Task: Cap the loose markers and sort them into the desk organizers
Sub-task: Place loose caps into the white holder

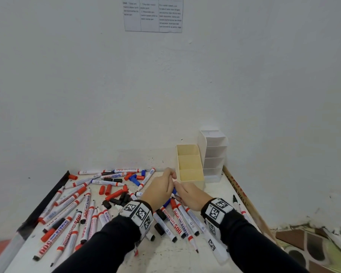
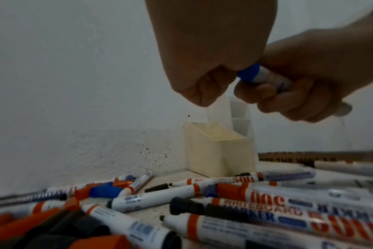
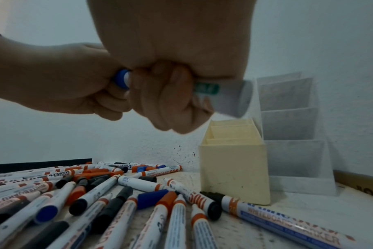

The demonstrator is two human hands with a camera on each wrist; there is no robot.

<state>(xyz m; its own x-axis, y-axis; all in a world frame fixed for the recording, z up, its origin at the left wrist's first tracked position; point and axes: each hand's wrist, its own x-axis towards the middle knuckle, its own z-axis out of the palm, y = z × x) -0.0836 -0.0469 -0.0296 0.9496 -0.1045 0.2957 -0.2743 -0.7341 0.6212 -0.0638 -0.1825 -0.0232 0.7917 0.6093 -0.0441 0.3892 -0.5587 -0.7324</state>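
Both hands meet above the table's [image 1: 220, 251] far right corner: left hand [image 1: 159, 189] clamps the blue cap [image 2: 248, 73], right hand [image 1: 193, 196] grips the marker [image 3: 228, 97]; capping underway, next dropping it into the cream organizer [image 1: 189, 164].

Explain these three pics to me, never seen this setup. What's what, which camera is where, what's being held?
No robot here: a person works with bare hands, wearing three cameras. The head view looks down from the forehead; the other two sit on the wrists and look along each hand.

The table is strewn with loose whiteboard markers and separate caps. Against the wall stand a cream organizer and a white organizer, both apparently empty.

The right hand grips the barrel of a blue marker. The left hand closes round its blue cap end, seemingly pressing the cap on. Whether it is fully seated is hidden.
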